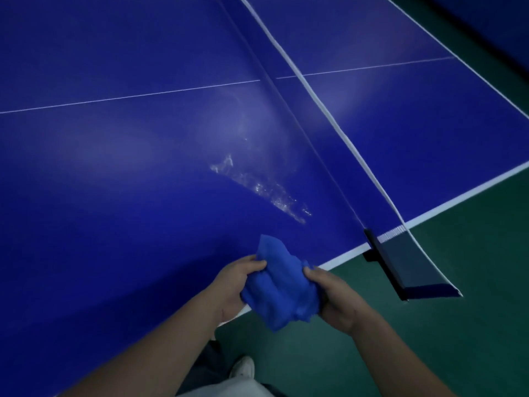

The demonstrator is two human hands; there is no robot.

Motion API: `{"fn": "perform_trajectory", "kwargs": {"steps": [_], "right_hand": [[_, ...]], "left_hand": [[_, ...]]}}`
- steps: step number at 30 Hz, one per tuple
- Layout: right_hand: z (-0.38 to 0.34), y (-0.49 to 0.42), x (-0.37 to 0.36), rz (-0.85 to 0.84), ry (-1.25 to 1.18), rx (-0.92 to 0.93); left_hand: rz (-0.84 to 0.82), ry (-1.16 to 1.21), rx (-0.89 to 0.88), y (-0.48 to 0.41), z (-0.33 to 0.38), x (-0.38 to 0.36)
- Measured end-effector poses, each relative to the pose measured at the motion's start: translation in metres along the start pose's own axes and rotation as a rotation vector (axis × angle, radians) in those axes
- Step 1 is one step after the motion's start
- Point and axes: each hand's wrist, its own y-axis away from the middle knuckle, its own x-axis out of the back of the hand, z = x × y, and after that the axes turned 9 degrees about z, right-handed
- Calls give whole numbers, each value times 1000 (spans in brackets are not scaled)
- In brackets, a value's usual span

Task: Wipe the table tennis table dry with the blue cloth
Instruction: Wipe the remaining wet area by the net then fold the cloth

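Observation:
The blue table tennis table (114, 173) fills most of the view. A streak of water drops (263, 191) glistens on it, a little beyond the near edge and left of the net. A bunched blue cloth (282, 290) hangs over the table's near edge, held between both hands. My left hand (236, 285) grips its left side with curled fingers. My right hand (333, 296) grips its right side. The cloth is above the surface and short of the wet streak.
The net (323, 110) with its white top band runs diagonally from the top centre to a dark clamp post (400, 262) at the table's near edge. Green floor (472, 282) lies to the right and below. My white shoe (243, 366) shows on the floor.

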Motion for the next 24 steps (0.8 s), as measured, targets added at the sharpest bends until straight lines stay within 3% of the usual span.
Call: {"fn": "perform_trajectory", "kwargs": {"steps": [3,6,8,10,11,12,14,15,18,21,24], "right_hand": [[-11,-25,-40,239,125,191],[-22,-42,-80,437,407,647],[-18,-55,-100,271,798,847],[1,-67,-113,-80,1241,675],[9,-76,-116,-138,1370,565],[18,-86,-116,-86,1396,551],[27,-107,-118,175,1422,715],[31,-117,-118,226,1541,733],[53,-143,-118,141,1870,794],[64,-154,-128,30,1922,954],[60,-171,-153,-45,1868,1145]], "left_hand": [[257,-292,-284,-1,19,36],[475,-557,-533,-8,31,68],[633,-920,-692,-17,33,92],[685,-1317,-661,-24,30,113],[664,-1454,-588,-27,28,123],[623,-1534,-543,-28,24,130],[559,-1595,-558,-30,15,144],[538,-1610,-583,-29,11,148],[551,-1544,-603,-29,4,156],[667,-1398,-608,-32,9,157],[768,-1404,-624,-43,17,166]]}}
